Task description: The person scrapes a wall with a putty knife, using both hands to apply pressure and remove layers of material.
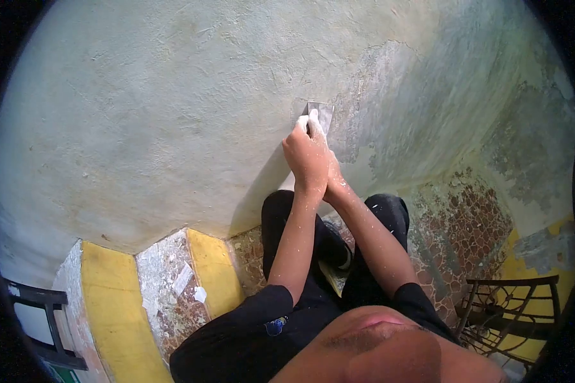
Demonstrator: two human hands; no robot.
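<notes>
A metal scraper (324, 113) has its flat blade against the plastered wall, just left of a rough, peeled patch. My left hand (307, 159) is closed around the tool, with white dust over its fingertips. Tucked partly behind it, my right hand (333, 171) is also closed at the scraper; most of its fingers are hidden. The two wrists overlap closely, and white specks dot both forearms. The scraper's handle is covered by the hands.
Pale wall (140, 108) spreads across the upper view. Yellow-edged steps (112, 300) descend at lower left, with white flakes (183, 279) on one tread. My bent knees (390, 214) are below my hands. A patterned floor (469, 220) and metal railing (508, 313) lie right.
</notes>
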